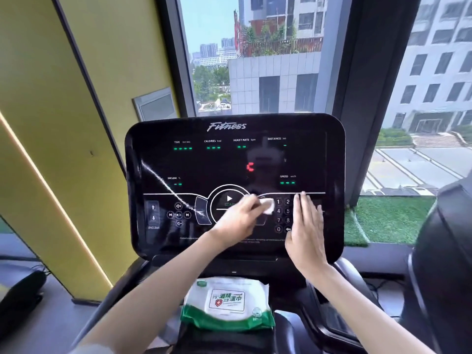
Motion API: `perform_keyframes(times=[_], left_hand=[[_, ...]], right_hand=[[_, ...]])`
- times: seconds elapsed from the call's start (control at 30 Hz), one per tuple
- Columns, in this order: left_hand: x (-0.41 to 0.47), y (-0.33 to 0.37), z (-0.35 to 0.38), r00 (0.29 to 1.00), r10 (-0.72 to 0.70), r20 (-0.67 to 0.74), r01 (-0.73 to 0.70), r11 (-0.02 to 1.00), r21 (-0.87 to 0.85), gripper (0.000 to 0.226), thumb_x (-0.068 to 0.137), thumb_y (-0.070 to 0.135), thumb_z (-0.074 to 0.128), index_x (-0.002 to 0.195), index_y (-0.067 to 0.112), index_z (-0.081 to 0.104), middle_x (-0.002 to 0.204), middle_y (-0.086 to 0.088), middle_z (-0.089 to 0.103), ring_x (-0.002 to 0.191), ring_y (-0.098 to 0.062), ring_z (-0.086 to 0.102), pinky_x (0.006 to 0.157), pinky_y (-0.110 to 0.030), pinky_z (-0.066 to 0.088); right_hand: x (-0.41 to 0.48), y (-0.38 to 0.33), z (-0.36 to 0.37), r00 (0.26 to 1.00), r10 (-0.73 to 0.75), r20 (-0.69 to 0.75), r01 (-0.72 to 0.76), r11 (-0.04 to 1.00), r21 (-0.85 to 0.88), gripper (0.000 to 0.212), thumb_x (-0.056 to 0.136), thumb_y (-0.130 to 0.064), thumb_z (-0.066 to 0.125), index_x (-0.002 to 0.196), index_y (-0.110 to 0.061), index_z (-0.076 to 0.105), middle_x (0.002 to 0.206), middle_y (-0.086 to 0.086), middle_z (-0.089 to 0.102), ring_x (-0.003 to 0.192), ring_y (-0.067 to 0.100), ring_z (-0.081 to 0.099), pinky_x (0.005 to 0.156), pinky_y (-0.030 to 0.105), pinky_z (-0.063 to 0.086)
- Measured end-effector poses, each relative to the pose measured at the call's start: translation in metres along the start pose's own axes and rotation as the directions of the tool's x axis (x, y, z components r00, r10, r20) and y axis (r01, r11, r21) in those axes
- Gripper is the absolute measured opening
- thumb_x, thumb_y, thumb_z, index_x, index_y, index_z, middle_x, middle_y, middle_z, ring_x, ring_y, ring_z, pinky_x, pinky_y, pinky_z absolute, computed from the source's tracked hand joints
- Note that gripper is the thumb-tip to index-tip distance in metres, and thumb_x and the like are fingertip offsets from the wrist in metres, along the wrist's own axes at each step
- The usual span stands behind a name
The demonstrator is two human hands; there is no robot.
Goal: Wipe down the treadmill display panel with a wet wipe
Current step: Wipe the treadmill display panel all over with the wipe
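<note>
Treadmill display panel [235,162] lit, wet wipe pack [227,302] lying just below it. Right hand [305,226] flat on the number keypad [283,215], fingers straight. Left hand [237,218] fingers curled round the wet wipe [268,206], which is pressed to the panel just right of the start button [229,199].

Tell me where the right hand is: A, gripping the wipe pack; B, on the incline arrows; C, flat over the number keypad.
C: the right hand lies with straight fingers over the number keypad, while the left hand holds the wet wipe.
</note>
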State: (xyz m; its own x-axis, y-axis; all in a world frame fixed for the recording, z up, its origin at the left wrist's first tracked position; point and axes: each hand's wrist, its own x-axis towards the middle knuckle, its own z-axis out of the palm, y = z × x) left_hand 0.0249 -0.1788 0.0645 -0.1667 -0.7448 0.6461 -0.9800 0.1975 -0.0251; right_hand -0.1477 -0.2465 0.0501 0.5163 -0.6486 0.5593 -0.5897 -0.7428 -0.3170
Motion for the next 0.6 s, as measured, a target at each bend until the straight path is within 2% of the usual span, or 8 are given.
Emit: perform_keyframes(times=[0.1,0.2,0.27,0.3,0.37,0.43,0.53,0.6], left_hand=[[-0.019,-0.048,-0.040,0.899,-0.312,-0.305,0.327,0.945,-0.004,0.051,0.077,-0.017,0.054,0.124,0.003,0.057,0.096,-0.018,0.050,0.085,-0.028,0.053,0.073,-0.037,0.053],[0.004,-0.078,-0.069,0.409,-0.754,-0.513,0.734,0.606,-0.306,0.044,0.090,-0.006,0.046,0.131,0.010,0.052,0.101,-0.015,0.044,0.084,-0.027,0.049,0.083,-0.035,0.046],[0.027,-0.070,-0.066,0.282,-0.799,-0.532,0.769,0.519,-0.372,0.038,0.093,-0.001,0.044,0.129,0.010,0.052,0.098,-0.010,0.041,0.084,-0.026,0.049,0.082,-0.036,0.046],[0.036,-0.058,-0.058,0.379,-0.764,-0.522,0.740,0.589,-0.325,0.038,0.091,-0.004,0.045,0.125,0.008,0.055,0.096,-0.009,0.041,0.083,-0.027,0.049,0.080,-0.038,0.047],[0.038,-0.022,-0.034,0.743,-0.545,-0.389,0.534,0.833,-0.145,0.041,0.081,-0.012,0.051,0.119,0.003,0.059,0.090,-0.015,0.048,0.081,-0.030,0.051,0.071,-0.041,0.050],[0.020,0.007,-0.015,0.981,-0.183,-0.064,0.184,0.983,0.010,0.047,0.074,-0.012,0.057,0.119,0.001,0.059,0.090,-0.017,0.053,0.082,-0.032,0.053,0.063,-0.039,0.053],[-0.018,-0.009,-0.021,0.986,0.074,0.147,-0.088,0.992,0.091,0.056,0.067,-0.010,0.061,0.120,0.005,0.057,0.089,-0.013,0.055,0.080,-0.029,0.056,0.065,-0.035,0.053],[-0.032,-0.034,-0.041,0.996,-0.086,-0.018,0.088,0.991,0.098,0.057,0.067,-0.013,0.060,0.120,0.006,0.058,0.087,-0.014,0.054,0.079,-0.029,0.056,0.061,-0.038,0.056]], right_hand=[[0.002,-0.006,-0.001,1.000,0.000,0.010,0.000,1.000,-0.012,0.081,0.070,0.011,0.056,0.143,0.004,0.024,0.151,0.019,0.023,0.142,0.028,0.017,0.116,0.046,0.012],[0.003,-0.012,0.000,1.000,-0.012,0.014,0.013,1.000,-0.021,0.079,0.072,0.010,0.056,0.143,0.003,0.024,0.152,0.019,0.022,0.142,0.027,0.017,0.116,0.046,0.012],[0.004,-0.016,0.002,0.999,-0.028,0.016,0.028,0.999,-0.035,0.077,0.073,0.009,0.057,0.143,0.003,0.025,0.151,0.019,0.022,0.142,0.027,0.017,0.116,0.046,0.013],[0.004,-0.018,0.003,0.999,-0.034,0.021,0.035,0.999,-0.040,0.077,0.074,0.009,0.056,0.143,0.003,0.024,0.152,0.019,0.022,0.142,0.027,0.017,0.116,0.046,0.013],[0.004,-0.023,0.005,0.998,-0.048,0.029,0.049,0.998,-0.036,0.078,0.073,0.009,0.055,0.144,0.002,0.023,0.152,0.019,0.020,0.143,0.027,0.015,0.116,0.045,0.012],[0.003,-0.025,0.007,0.998,-0.064,0.026,0.064,0.998,-0.019,0.078,0.071,0.010,0.055,0.143,0.003,0.024,0.152,0.020,0.021,0.142,0.028,0.016,0.116,0.047,0.014],[0.002,-0.024,0.009,0.997,-0.075,0.026,0.075,0.997,0.004,0.081,0.066,0.013,0.057,0.141,0.005,0.028,0.150,0.021,0.024,0.141,0.030,0.021,0.114,0.049,0.019],[0.002,-0.020,0.007,0.997,-0.072,0.030,0.072,0.997,0.001,0.083,0.065,0.013,0.059,0.142,0.005,0.028,0.150,0.021,0.025,0.140,0.030,0.021,0.113,0.049,0.021]])
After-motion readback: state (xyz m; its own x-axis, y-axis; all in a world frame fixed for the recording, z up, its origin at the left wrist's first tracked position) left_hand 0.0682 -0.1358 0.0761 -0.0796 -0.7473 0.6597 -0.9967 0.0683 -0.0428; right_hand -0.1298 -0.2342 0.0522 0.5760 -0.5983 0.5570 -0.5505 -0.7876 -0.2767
